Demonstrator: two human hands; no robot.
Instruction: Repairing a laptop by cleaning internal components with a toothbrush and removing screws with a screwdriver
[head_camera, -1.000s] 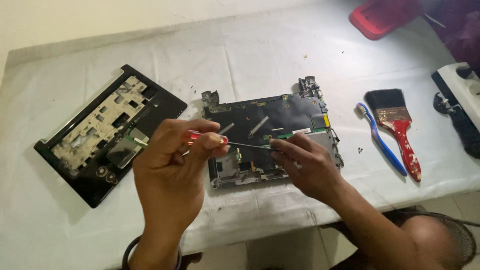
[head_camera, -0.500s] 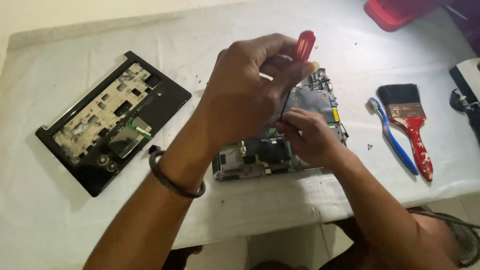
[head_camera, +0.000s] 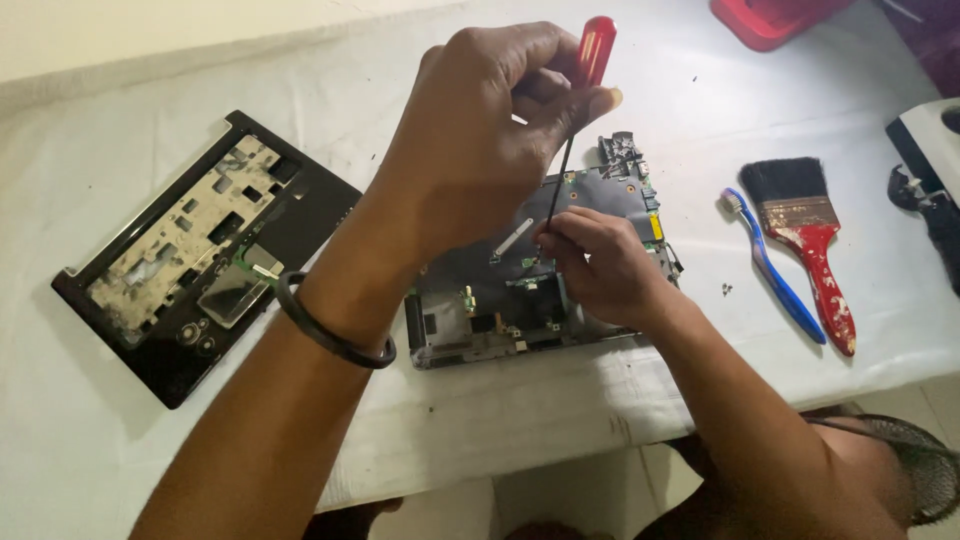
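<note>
My left hand (head_camera: 480, 140) grips a screwdriver with a red handle (head_camera: 594, 50), held upright, its thin shaft pointing down onto an opened laptop base (head_camera: 500, 300) with its circuit board exposed. A black band circles my left wrist. My right hand (head_camera: 595, 265) rests on the board and pinches the shaft near its tip. The tip itself is hidden by my fingers. The laptop base lies in the middle of a white-covered table (head_camera: 100, 450), near its front edge.
A removed black laptop palm-rest cover (head_camera: 200, 255) lies to the left. A blue toothbrush (head_camera: 775, 270) and a red-handled paintbrush (head_camera: 810, 240) lie to the right, with small screws (head_camera: 726, 290) beside them. A red container (head_camera: 770, 18) sits at the back right, a black-and-white device (head_camera: 925, 160) at the right edge.
The screwdriver went from lying level between both hands to standing upright over the board. My left hand rose above the laptop base; my right hand stayed on the board at the shaft's tip.
</note>
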